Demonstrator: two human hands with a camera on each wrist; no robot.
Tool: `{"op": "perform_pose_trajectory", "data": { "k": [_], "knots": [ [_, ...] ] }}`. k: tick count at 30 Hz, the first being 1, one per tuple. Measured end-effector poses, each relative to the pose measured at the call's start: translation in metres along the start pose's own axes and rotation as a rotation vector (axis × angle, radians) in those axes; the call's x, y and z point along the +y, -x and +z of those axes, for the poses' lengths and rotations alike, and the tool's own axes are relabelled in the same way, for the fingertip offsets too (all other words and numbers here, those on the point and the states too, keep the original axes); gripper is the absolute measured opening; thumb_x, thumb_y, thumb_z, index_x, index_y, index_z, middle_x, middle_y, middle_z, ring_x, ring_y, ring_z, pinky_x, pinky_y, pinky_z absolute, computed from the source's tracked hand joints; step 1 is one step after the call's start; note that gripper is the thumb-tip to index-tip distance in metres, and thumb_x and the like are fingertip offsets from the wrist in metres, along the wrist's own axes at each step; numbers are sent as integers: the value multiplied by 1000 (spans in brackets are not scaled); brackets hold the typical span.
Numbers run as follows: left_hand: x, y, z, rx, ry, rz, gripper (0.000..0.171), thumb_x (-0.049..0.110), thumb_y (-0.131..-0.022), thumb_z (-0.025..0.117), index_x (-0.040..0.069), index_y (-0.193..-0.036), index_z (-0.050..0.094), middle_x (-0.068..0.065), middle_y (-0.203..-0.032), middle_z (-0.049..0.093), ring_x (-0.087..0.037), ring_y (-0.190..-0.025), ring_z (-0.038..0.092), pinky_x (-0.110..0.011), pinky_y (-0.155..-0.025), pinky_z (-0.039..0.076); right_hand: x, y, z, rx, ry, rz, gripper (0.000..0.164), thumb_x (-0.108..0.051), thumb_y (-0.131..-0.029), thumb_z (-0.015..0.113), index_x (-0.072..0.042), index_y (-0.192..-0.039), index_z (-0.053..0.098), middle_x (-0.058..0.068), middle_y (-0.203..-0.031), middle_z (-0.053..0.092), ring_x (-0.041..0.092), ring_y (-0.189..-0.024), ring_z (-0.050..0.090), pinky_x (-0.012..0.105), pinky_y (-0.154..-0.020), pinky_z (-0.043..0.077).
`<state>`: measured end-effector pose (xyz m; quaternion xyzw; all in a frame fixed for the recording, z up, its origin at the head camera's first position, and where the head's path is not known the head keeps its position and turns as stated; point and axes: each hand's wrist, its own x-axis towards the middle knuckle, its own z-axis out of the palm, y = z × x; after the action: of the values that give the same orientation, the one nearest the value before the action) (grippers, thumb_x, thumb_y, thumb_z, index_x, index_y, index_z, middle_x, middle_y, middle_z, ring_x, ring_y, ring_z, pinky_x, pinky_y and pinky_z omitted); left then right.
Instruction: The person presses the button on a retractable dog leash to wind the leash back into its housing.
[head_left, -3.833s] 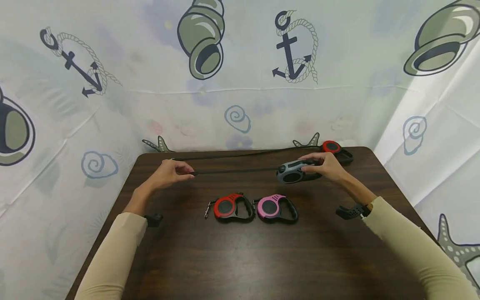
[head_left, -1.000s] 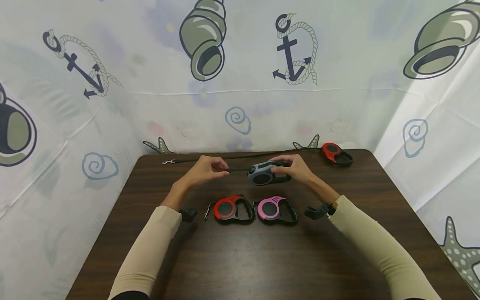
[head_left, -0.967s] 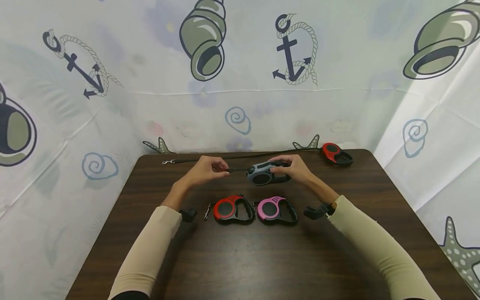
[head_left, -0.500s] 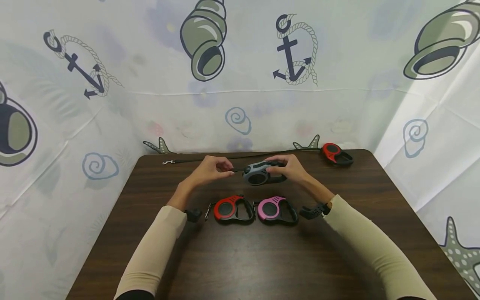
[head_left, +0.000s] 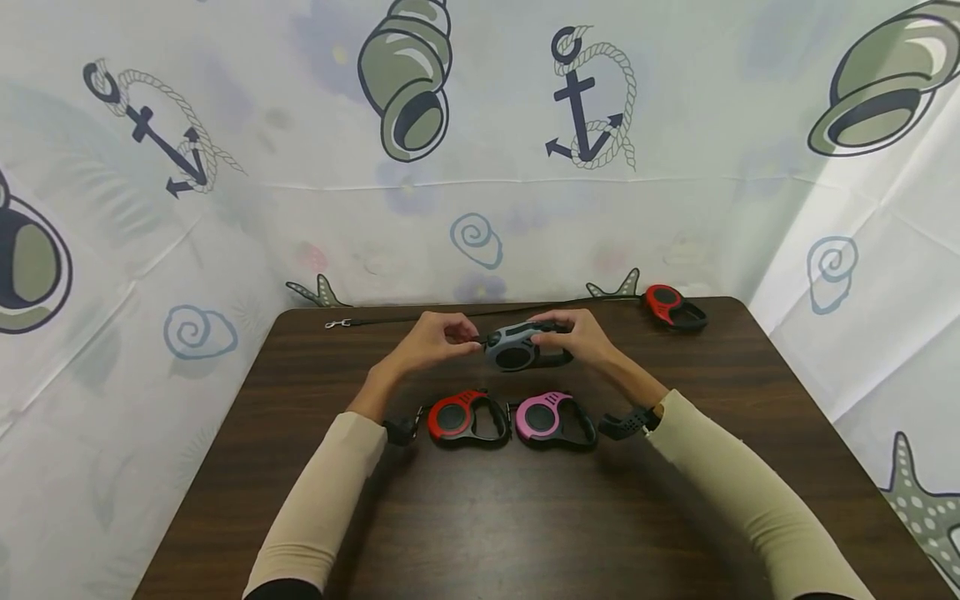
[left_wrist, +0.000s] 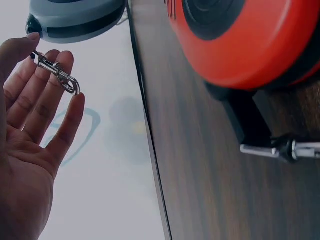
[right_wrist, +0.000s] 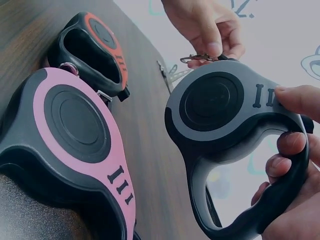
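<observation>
My right hand [head_left: 579,337] grips a grey and black retractable dog leash [head_left: 513,348] above the table. In the right wrist view its fingers [right_wrist: 291,143] go through the handle loop, and the thumb lies on the grey housing [right_wrist: 252,80]. At the leash's left end my left hand [head_left: 441,340] pinches the strap end by its metal clip [left_wrist: 56,71]. Very little strap shows between that hand and the housing. Nearer me on the table lie a red leash [head_left: 450,414] and a pink leash [head_left: 539,415], side by side, handles to the right.
Another red leash [head_left: 663,302] lies at the back right corner of the dark wooden table [head_left: 480,517]. Its black strap runs left along the back edge to a metal clip [head_left: 337,323]. A patterned cloth [head_left: 480,125] hangs behind.
The grey leash's strap, stretched long between the hands earlier, has shortened almost fully into the housing. My hands have come together; the right hand carried the leash leftward. The other leashes stayed put.
</observation>
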<state>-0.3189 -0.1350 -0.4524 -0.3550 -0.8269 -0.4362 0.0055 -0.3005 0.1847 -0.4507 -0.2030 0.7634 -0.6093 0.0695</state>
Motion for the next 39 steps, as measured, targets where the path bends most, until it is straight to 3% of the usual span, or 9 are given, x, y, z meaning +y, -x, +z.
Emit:
{"op": "perform_pose_trajectory", "data": {
  "k": [3,6,14,19,24,29,34,36,39],
  "knots": [
    [0,-1,3,1,-2,-3,15,9,-90,85,6,-102,76,-2,-90,77,-14,-80,73,-28,-73,58,1,1,-1,5,-4,-5,36,-10,-95,79,1,-129,74,12,-103,77,26,-88,71,32,-82,58],
    [1,-3,5,-7,-2,-17,16,10,-90,86,7,-103,76,-2,-92,77,-14,-82,73,-28,-75,59,3,2,-3,9,-26,10,36,-9,-95,79,2,-129,73,10,-108,76,21,-89,70,32,-84,57],
    [6,-9,16,-33,-9,-64,21,14,-91,86,4,-108,77,-7,-101,80,-17,-93,76,-32,-82,61,3,4,-9,16,-60,75,39,-13,-95,78,1,-132,72,6,-108,76,22,-94,66,34,-87,53],
    [4,-14,25,-63,-22,-113,26,13,-90,87,3,-111,75,-8,-103,80,-18,-94,77,-32,-85,61,7,3,-15,15,-36,82,38,-12,-95,77,3,-130,72,3,-101,72,26,-87,57,35,-76,47],
    [1,-17,33,-99,-42,-129,30,11,-89,87,1,-114,74,-10,-104,79,-19,-93,77,-32,-85,62,15,1,-20,-9,-60,111,37,-9,-97,75,6,-130,70,1,-85,66,22,-77,51,33,-72,44],
    [1,-21,38,-147,-41,-146,31,12,-90,86,0,-115,73,-11,-104,78,-21,-94,77,-32,-86,61,24,-2,-25,-37,-95,154,36,-7,-100,72,9,-132,68,2,-77,60,18,-72,51,36,-86,41],
    [2,-25,42,-204,-93,-168,34,16,-90,87,1,-117,73,-10,-106,77,-21,-97,75,-33,-89,60,29,-2,-27,-60,-114,206,38,-8,-101,71,11,-134,65,2,-69,54,20,-73,52,47,-105,31],
    [2,-27,43,-220,-110,-178,35,17,-90,87,1,-117,73,-10,-107,77,-21,-98,74,-34,-91,59,30,-2,-27,-58,-115,227,39,-9,-101,71,10,-134,65,2,-69,54,20,-73,52,47,-106,29],
    [1,-30,44,-235,-121,-199,36,18,-90,87,1,-118,72,-10,-108,77,-21,-98,74,-34,-91,59,33,-3,-28,-54,-101,247,41,-9,-100,72,9,-135,64,0,-75,60,19,-75,52,42,-98,36]
  ]
}}
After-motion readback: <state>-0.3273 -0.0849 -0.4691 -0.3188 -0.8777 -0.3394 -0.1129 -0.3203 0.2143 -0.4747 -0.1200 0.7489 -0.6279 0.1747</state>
